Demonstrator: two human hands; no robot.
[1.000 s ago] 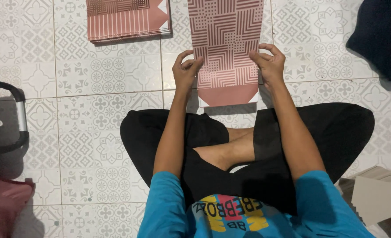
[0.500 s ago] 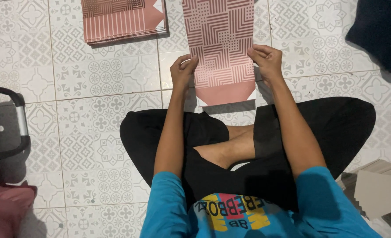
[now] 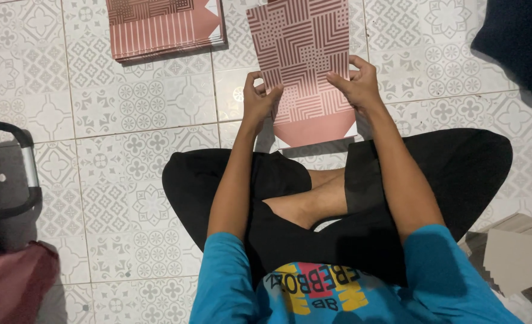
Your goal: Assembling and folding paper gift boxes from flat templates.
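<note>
Sitting cross-legged on the tiled floor [image 3: 158, 120], my left hand [image 3: 259, 101] and right hand [image 3: 357, 85] pinch the pink patterned paper sheet [image 3: 305, 66] at 12 o'clock, bottom flap folded, sides seemingly not yet, finished-looking stack [image 3: 164, 27] at 11.

A stack of pink patterned sheets [image 3: 164, 27] lies on the tiled floor [image 3: 116, 156], up and left of the left hand [image 3: 259, 102]. A dark cloth [image 3: 521, 39] sits far right of the right hand [image 3: 359, 84]. Grey cards [image 3: 518, 258] lie low right. A black handle [image 3: 20, 174] and a red bundle [image 3: 14, 282] lie far left.
</note>
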